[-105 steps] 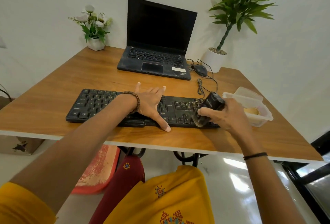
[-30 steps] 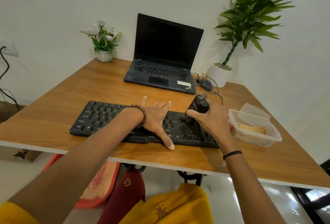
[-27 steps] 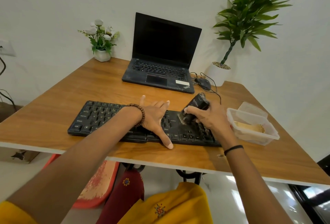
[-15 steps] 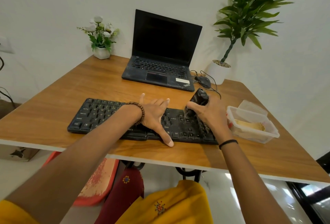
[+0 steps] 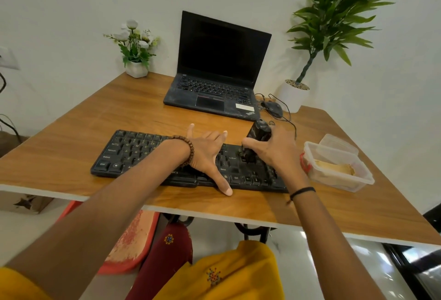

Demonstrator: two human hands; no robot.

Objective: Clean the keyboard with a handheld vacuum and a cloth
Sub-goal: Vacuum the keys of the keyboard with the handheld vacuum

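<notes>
1. Vacuuming step is going on: right hand [image 5: 278, 154] is gripping the handheld vacuum [image 5: 254, 143], nozzle down on the keyboard [image 5: 148, 154] at its 3 o'clock end.
2. Left hand [image 5: 206, 154] is lying flat, fingers spread, pinning the keyboard mid-counter [image 5: 71, 137].
3. Next I'd guess it's sweeping toward 9 o'clock; can't spot a cloth.

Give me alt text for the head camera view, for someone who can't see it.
A right hand holds a small black vacuum nose-down on a black keyboard while the left hand lies flat on it. Behind sits an open laptop on the wooden desk.
</notes>
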